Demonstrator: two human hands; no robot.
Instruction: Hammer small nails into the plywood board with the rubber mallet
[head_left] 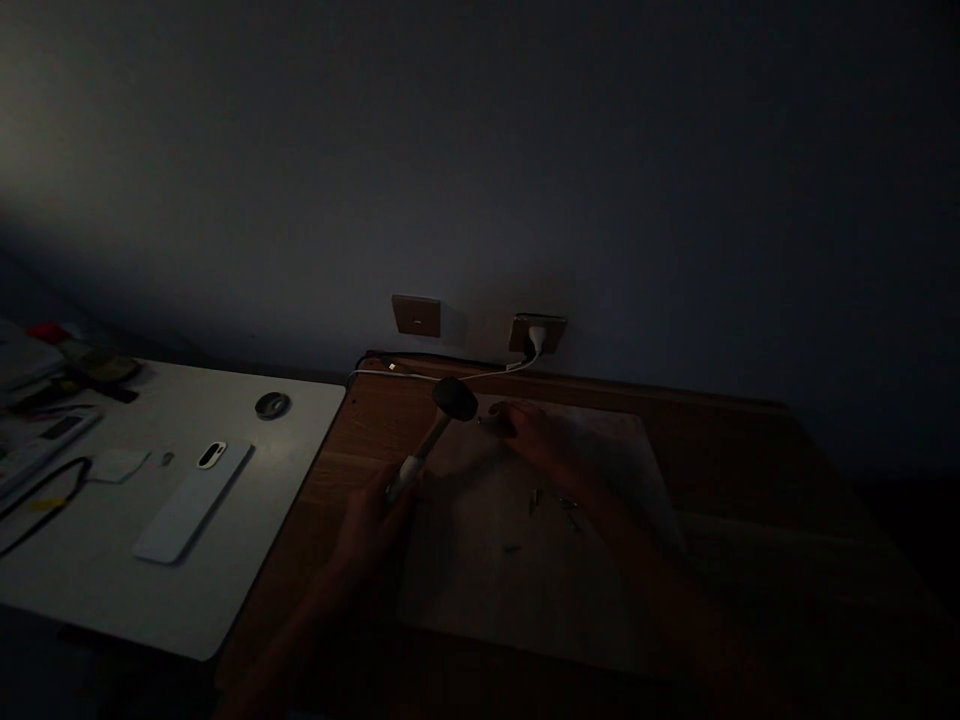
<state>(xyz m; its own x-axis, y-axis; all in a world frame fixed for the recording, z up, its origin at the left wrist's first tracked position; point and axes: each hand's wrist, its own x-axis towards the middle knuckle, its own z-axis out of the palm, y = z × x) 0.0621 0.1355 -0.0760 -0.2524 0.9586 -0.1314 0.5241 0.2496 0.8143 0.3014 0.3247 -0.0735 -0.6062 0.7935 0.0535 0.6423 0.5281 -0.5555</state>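
The scene is dim. My left hand (369,522) is closed round the pale grip of a mallet (454,399), whose dark head is raised toward the far part of a light board (480,600). Close to that head, my right hand (523,430) is pinched at the board's far edge. A small shiny tip shows by its fingertips, but the piece itself is too dark to name. Several small metal pieces (568,503), like nails or screws, lie on the board below my right forearm.
The board lies on a wooden desk (750,540) against the wall. A white plug (537,338) sits in the socket, its cable trailing left. On the white table (225,590) at left are a pale slab-like device (195,505), a dark ring-shaped roll (271,405) and cluttered cables.
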